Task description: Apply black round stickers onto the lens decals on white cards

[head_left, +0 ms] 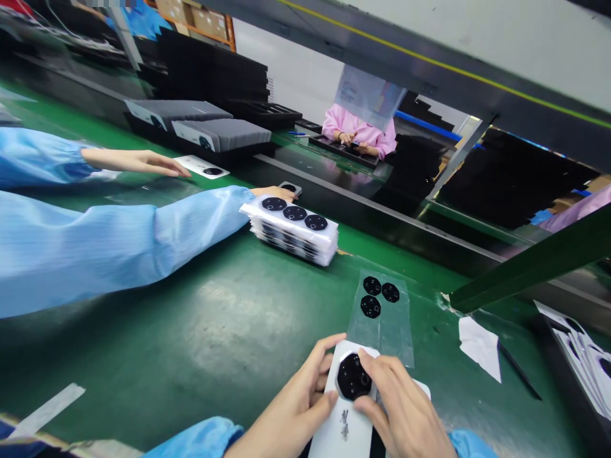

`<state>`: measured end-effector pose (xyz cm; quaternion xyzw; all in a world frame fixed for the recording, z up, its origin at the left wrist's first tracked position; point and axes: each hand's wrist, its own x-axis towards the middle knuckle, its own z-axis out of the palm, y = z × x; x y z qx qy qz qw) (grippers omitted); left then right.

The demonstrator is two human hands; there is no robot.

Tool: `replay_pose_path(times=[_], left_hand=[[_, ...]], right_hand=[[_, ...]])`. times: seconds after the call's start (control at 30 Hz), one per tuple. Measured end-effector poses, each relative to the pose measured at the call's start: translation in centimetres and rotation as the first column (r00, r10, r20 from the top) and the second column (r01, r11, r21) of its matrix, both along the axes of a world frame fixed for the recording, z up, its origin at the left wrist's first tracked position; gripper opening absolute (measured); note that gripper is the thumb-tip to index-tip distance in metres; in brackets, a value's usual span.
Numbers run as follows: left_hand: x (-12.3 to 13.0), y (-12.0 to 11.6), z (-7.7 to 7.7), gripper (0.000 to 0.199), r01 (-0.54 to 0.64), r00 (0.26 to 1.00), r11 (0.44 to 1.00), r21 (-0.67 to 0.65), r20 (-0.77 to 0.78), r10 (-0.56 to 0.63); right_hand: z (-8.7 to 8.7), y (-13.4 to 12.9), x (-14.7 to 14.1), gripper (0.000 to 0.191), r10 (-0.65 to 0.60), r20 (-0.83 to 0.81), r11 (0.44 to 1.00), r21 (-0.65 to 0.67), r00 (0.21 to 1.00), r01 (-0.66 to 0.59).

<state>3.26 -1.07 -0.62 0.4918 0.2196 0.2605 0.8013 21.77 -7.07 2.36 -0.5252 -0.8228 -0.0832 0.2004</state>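
Note:
At the bottom of the head view a white phone back cover [342, 425] with dark lettering lies tilted between my hands. My left hand [298, 407] grips its left edge, thumb on the face and fingers round the side. On the cover's upper part is a black camera lens plate [352, 376] on a round raised area. My right hand [398, 401] pinches this plate between thumb and fingertips at its right side. Just beyond lies a clear plastic sheet [396, 327] with three black lens plates [372, 285] on it. Another white piece shows partly behind my right hand.
A stack of white sheets [305, 242] bearing black plates stands mid-table. From the left, a co-worker's blue sleeves [95, 235] reach across. A white paper scrap [480, 346], a dark stick [520, 372] and a black tray [556, 369] are right, near a green post [529, 257].

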Motion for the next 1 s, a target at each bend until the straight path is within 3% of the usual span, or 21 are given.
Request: replay_pose_path(times=[0.23,0.47,0.7,1.0], left_hand=[[0.0,-0.1,-0.3,0.058,-0.025,1.000,0.999,-0.020,-0.016,0.025],[-0.1,-0.3,-0.5,0.061,-0.032,0.999,0.999,-0.014,-0.037,0.032],[-0.6,-0.4,-0.2,0.058,-0.002,0.977,0.983,0.186,-0.211,0.042],[-1.0,-0.8,0.7,0.068,-0.042,0.961,0.998,0.052,-0.269,0.055]], right_hand=[[-0.7,0.0,0.0,0.034,0.054,0.077,0.997,0.058,0.996,-0.058],[-1.0,-0.2,-0.1,0.034,0.028,0.063,0.998,0.059,0.998,-0.032],[-1.1,-0.5,-0.9,0.029,-0.009,-0.010,0.992,0.124,1.000,0.010],[-1.6,-0.5,-1.8,0.030,-0.020,-0.102,0.973,0.228,0.995,0.043]])
